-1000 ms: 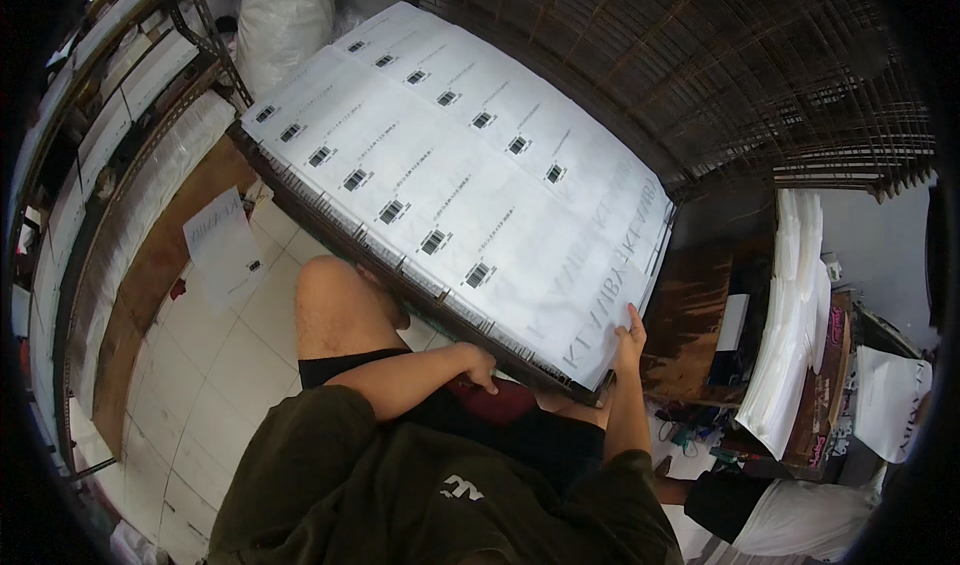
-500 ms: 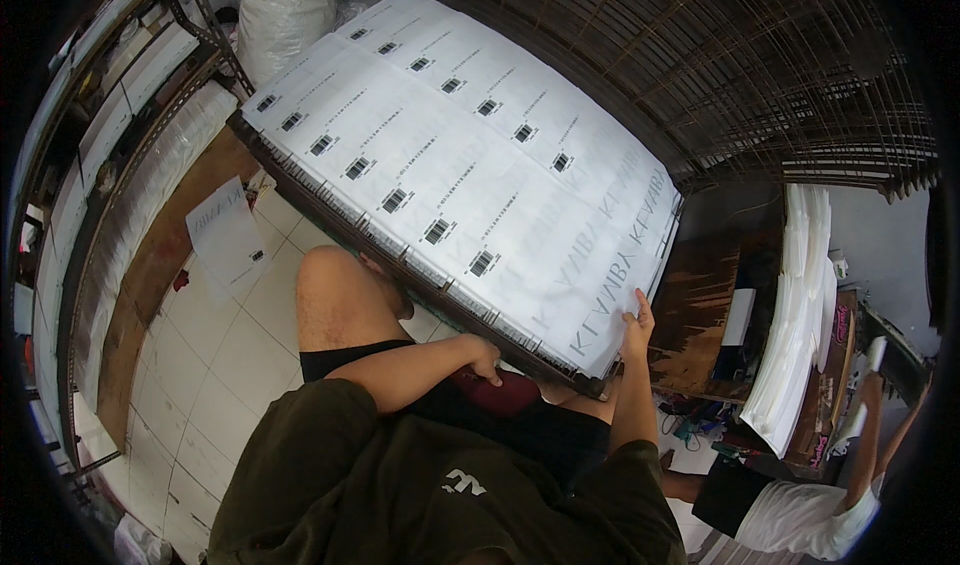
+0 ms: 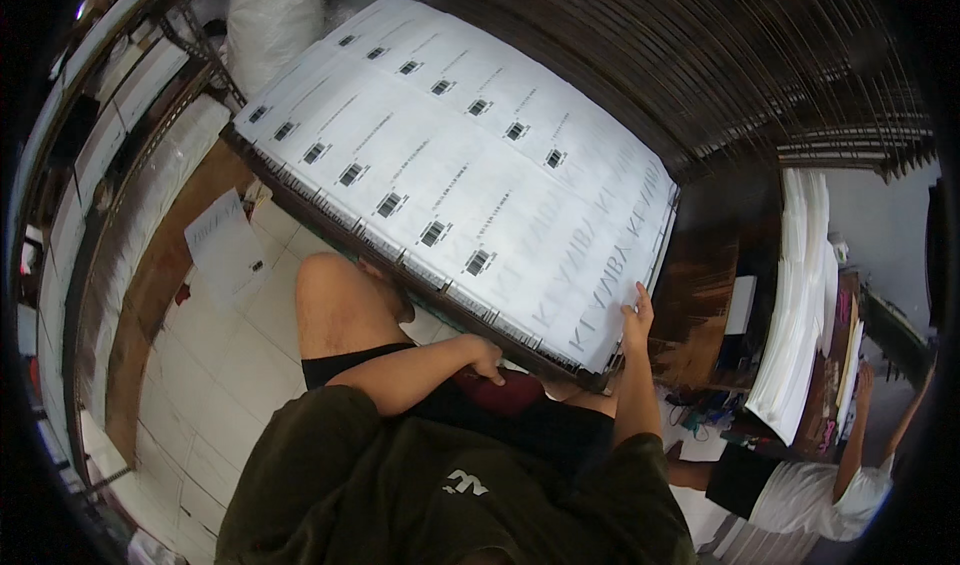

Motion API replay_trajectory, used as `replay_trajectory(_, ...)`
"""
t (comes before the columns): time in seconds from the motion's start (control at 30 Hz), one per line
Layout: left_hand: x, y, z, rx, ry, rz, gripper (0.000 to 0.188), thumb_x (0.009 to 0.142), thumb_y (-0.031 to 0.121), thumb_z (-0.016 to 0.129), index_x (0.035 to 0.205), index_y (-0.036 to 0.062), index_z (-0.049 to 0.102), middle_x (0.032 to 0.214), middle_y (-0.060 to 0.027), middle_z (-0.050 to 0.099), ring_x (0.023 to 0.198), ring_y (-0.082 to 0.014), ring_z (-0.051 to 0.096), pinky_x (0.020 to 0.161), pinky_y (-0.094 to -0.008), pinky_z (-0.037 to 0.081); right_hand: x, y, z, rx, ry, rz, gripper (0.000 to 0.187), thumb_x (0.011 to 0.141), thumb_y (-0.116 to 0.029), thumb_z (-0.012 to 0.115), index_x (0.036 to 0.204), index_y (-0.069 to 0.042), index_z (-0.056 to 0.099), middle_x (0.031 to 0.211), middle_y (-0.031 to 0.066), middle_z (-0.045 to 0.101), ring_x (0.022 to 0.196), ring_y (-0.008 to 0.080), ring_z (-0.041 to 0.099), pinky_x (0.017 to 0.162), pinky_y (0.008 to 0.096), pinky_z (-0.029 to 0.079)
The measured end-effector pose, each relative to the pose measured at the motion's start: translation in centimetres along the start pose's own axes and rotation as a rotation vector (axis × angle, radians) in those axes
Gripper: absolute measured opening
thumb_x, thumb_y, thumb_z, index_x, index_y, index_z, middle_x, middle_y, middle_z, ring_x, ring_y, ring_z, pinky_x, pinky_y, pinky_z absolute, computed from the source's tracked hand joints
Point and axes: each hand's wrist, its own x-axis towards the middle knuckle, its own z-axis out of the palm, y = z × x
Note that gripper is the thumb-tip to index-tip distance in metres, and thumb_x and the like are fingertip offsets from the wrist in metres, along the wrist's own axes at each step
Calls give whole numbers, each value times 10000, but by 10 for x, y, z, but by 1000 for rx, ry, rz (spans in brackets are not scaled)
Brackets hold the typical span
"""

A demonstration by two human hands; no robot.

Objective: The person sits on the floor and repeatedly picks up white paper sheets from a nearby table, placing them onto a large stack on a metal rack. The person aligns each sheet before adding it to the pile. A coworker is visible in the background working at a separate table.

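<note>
Sheets (image 3: 330, 180) with printed marks are lying flat up and to the left of the right hand (image 3: 638, 313), covering the dark rack (image 3: 425, 287). Compared with a second ago, that right grip is sitting slightly farther out at their near right edge, thumb and forefinger standing apart; one cannot tell whether its hidden fingers are pinching paper. To its left and lower down, the left hand (image 3: 482, 358) is hanging above the lap, fingers curling, and its hold is not showing clearly. To the grip's far right, a co-worker (image 3: 810, 495) is no longer showing a broad white sheet. Seemingly, the sheet handling is staying at this corner, nothing lifting.
</note>
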Motion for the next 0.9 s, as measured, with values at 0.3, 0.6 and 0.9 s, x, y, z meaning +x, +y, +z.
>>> replay_trajectory(0.3,21,-16,11,-145,12,111,695,751,624,609,980,-30,662,980,-216,659,942,-344,628,808,-422,479,0,12,-11,-21,37,35,542,747,89,489,1273,-36,518,1239,77,512,846,111,533,726,237,449)
replay_trajectory(0.6,-23,4,23,14,168,-30,744,745,636,616,1209,61,522,1135,-203,587,1045,-337,576,876,-405,448,-48,-11,-5,-498,286,-285,421,719,-64,602,1139,-63,592,1210,169,524,1134,349,497,940,404,416)
replay_trajectory(0.9,-58,37,94,222,346,95,484,914,386,469,1328,138,433,1320,-217,472,1150,-372,523,937,-446,443,-119,7,-8,-521,513,-148,406,768,-145,623,1153,-30,561,1167,222,533,1114,400,485,970,444,384)
